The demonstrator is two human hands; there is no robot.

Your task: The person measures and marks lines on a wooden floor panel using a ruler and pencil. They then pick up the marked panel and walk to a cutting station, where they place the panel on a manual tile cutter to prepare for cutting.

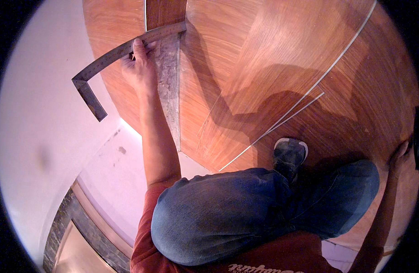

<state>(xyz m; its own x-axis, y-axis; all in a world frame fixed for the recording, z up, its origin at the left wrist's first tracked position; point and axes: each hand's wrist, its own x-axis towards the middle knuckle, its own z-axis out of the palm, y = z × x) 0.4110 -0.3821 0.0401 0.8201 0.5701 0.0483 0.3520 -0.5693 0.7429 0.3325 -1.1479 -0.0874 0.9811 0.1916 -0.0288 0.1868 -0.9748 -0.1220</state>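
My left hand (139, 63) holds a metal L-shaped square ruler (110, 57) near its long arm, laid across the end of a narrow gap of bare grey subfloor (169, 77) between the wood-look floor planks (245, 59). The ruler's short arm hangs over the white wall (45, 118) side. My right hand (399, 154) rests flat on the plank floor at the far right edge, fingers spread, holding nothing. I crouch with my blue-jeaned knees (227, 209) in the lower middle.
A loose plank (282, 82) lies at an angle across the laid floor, pale edge showing. My dark shoe (289, 154) stands on the planks. A white wall and a dark stone-trimmed frame (77, 227) lie at the left.
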